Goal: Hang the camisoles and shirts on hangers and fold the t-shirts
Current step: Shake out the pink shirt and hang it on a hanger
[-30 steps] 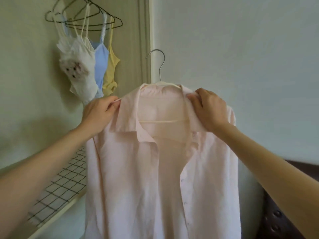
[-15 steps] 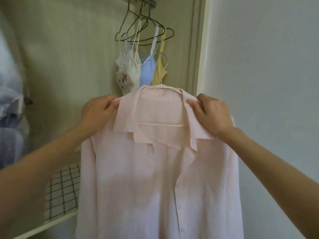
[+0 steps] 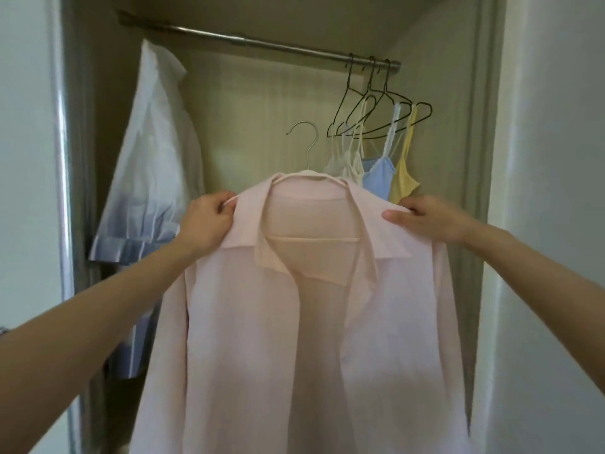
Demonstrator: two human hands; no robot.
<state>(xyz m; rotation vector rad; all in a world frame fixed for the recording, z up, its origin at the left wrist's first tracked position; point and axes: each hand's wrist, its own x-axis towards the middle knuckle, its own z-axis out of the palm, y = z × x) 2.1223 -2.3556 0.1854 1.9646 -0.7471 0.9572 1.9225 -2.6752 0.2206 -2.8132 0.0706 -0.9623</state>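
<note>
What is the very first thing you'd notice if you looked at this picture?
The big pale pink shirt fills the middle, draped on a white hanger whose hook is not yet on the metal rod above. The left hand and right hand hold it up by the shoulders. Behind it to the right, three camisoles hang from the rod: white, blue and yellow.

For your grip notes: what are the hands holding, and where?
Both hold the pink shirt at its shoulders: left hand also pinching the hanger end, right hand gripping fabric.

Both hands (image 3: pixel 209 224) (image 3: pixel 429 221) raised, fingers (image 3: pixel 226 209) curled.
</note>
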